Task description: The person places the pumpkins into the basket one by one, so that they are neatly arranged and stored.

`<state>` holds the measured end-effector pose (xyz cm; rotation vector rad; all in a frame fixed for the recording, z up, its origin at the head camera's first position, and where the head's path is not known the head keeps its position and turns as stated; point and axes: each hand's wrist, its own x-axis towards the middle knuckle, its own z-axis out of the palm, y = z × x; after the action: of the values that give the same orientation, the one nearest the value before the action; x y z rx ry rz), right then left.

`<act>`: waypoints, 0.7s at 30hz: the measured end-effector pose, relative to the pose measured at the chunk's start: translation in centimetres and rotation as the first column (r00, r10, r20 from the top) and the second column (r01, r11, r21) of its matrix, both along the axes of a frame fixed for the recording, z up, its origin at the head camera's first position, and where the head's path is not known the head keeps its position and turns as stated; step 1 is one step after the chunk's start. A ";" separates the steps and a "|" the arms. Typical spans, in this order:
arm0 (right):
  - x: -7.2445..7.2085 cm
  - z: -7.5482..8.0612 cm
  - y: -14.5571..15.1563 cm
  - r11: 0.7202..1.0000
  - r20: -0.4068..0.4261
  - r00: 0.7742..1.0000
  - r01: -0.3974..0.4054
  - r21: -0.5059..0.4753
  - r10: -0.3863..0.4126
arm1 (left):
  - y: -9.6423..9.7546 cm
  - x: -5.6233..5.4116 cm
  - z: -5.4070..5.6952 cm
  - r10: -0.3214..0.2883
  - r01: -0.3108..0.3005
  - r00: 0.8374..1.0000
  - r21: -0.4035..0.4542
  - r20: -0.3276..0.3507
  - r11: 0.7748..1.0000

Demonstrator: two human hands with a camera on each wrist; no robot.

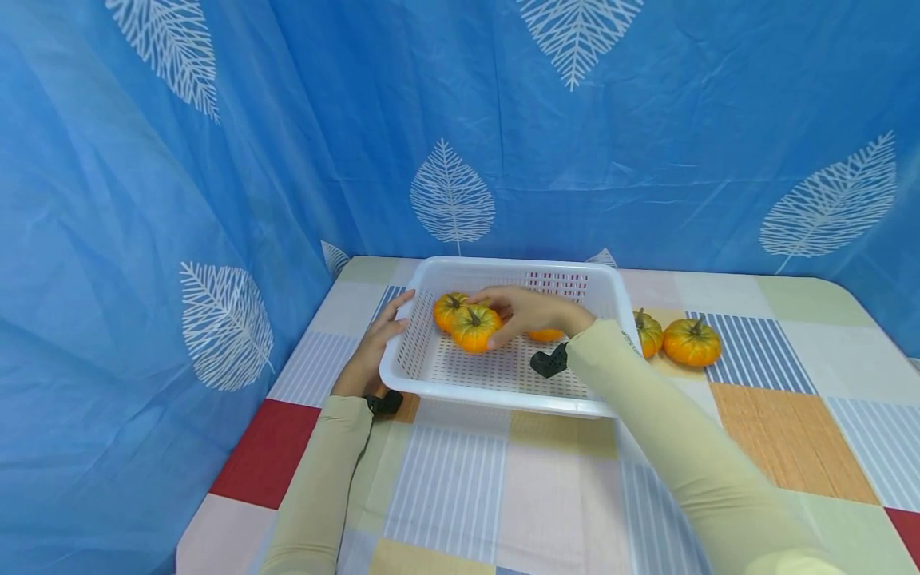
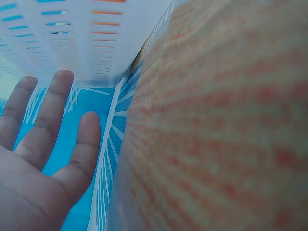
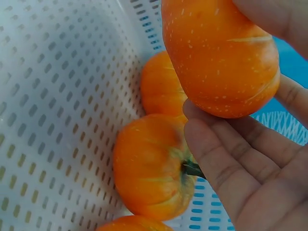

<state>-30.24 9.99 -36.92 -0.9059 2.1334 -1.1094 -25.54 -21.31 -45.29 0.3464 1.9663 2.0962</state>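
A white perforated plastic basket (image 1: 496, 403) sits on the table, with several small orange-and-green pumpkins inside. My right hand (image 1: 513, 307) reaches over it and grips one pumpkin (image 1: 474, 329) between thumb and fingers. In the right wrist view this held pumpkin (image 3: 221, 57) is raised above another pumpkin (image 3: 151, 168) with a dark green stem. Behind the held one, a pumpkin (image 1: 447, 307) rests at the basket's left, and one more (image 1: 546, 335) is partly hidden by my right wrist. My left hand (image 1: 374, 347) is at the basket's left rim, its fingers (image 2: 50, 115) spread and extended beside the wall.
Two more pumpkins stand on the table right of the basket: one (image 1: 691, 342) in full view, the other (image 1: 648, 334) partly behind the basket's edge. A patchwork tablecloth (image 1: 460, 487) covers the table. A blue curtain (image 1: 575, 176) with white leaf prints hangs behind and at the left.
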 end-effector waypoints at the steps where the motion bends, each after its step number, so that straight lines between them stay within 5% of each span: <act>1: 0.0 -0.1 -0.1 1.000 -0.003 1.000 -0.006 0.010 0.006 | 0.0 0.0 0.0 0.000 0.000 1.000 0.000 -0.002 1.000; 11: 0.0 -0.7 -1.5 0.996 -0.017 0.999 -0.029 0.082 0.030 | -0.1 0.2 0.1 -0.048 0.048 0.998 0.011 -0.047 0.999; 21: -0.1 -1.3 -2.8 0.987 -0.101 0.994 -0.032 0.156 0.048 | -0.1 0.2 0.0 -0.015 0.015 1.000 -0.008 -0.010 1.000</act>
<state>-30.35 7.22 -38.19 -0.9486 2.2400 -0.8810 -25.29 -21.38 -45.24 0.3703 1.9706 2.0813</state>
